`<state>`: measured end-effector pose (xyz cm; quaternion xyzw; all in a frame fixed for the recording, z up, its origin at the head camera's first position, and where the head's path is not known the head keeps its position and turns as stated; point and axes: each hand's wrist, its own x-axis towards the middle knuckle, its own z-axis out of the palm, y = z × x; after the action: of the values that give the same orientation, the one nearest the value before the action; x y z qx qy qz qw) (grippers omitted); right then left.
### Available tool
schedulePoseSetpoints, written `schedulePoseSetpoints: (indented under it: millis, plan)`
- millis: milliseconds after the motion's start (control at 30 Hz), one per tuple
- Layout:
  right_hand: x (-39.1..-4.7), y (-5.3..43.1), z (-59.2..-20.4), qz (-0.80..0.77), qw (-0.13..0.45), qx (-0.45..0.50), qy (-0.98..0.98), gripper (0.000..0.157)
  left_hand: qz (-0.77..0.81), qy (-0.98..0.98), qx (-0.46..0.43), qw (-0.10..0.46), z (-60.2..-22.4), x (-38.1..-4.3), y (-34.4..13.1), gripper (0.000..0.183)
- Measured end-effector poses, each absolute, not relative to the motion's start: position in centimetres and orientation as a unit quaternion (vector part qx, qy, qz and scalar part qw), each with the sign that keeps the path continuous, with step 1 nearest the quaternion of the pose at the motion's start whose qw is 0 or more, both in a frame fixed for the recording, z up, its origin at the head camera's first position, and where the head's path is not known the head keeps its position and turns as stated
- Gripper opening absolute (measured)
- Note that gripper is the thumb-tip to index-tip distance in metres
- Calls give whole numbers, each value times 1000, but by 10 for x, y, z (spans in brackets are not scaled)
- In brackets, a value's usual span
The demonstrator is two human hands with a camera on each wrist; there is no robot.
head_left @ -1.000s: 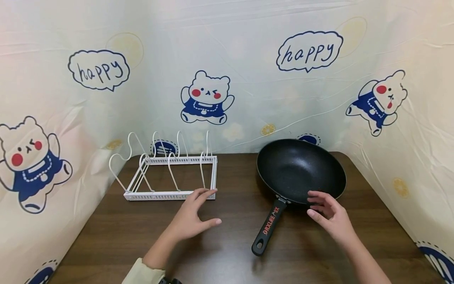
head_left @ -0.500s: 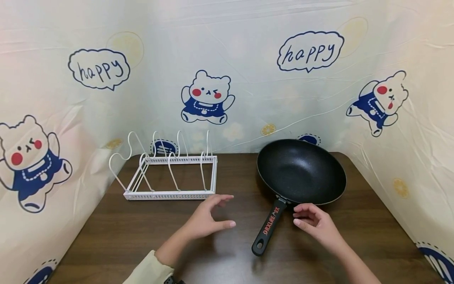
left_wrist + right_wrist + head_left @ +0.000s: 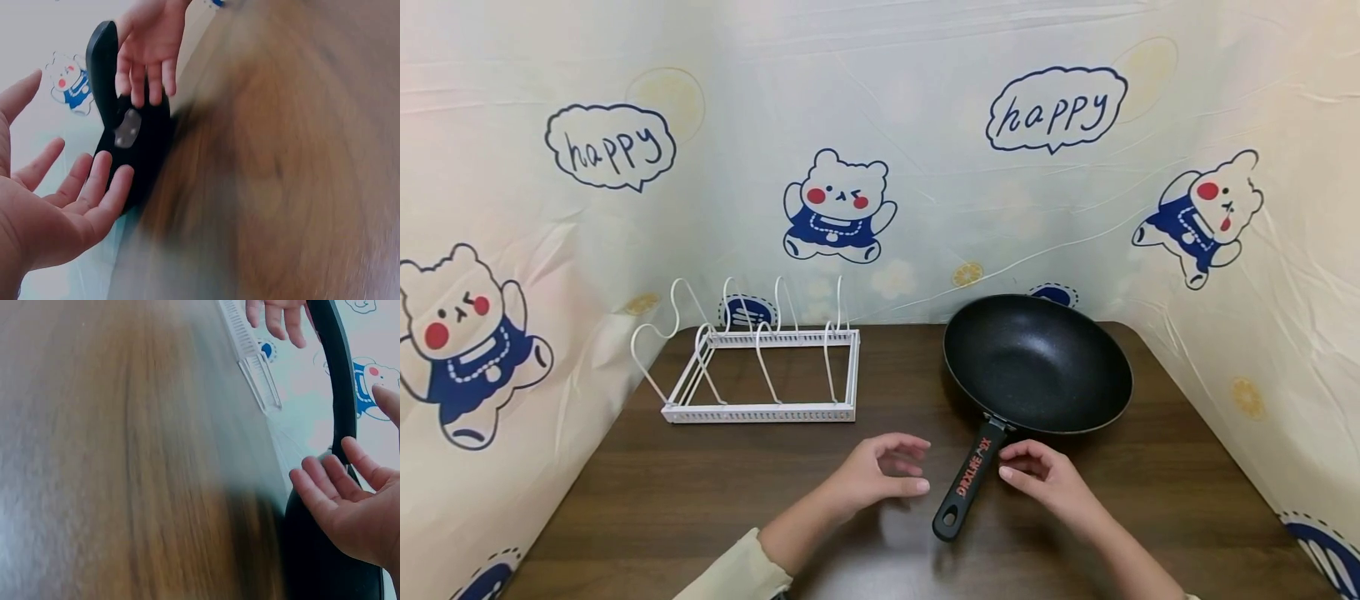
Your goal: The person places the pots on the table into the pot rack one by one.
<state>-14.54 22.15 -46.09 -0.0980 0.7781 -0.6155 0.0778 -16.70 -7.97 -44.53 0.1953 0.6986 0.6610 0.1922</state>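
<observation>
Patterned cloth [image 3: 936,208] closes off the back and sides of the wood-grain counter [image 3: 692,500]. A black wok [image 3: 1037,358] lies at the counter's right; a white rack [image 3: 760,413] stands well apart on the left, out of the hands' way. The left hand [image 3: 880,473] and right hand [image 3: 1049,481] flank the wok's handle [image 3: 972,475], fingers loosely curved, thumbs spread away; right-hand contact is unclear.

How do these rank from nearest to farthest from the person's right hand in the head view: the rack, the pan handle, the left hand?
1. Pan handle: nearest, just to the left of the right hand.
2. Left hand: next, on the handle's other side.
3. Rack: farthest, behind and to the left of both hands.
</observation>
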Motion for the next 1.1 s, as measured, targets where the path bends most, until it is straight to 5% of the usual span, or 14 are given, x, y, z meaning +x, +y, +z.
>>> schedulePoseSetpoints:
  millis: [300, 533, 1100]
  plan:
    - [-157, 207, -463, -717, 179, -29, 673, 40, 712, 621, 158, 288, -446, -166, -61, 47]
    - [-158, 197, -465, -829, 219, -5, 515, 18, 705, 586, 135, 376, -444, -167, -49, 47]
    - [-156, 186, -469, -889, 161, -8, 429, 42, 703, 511, 154, 470, -448, -160, -35, 48]
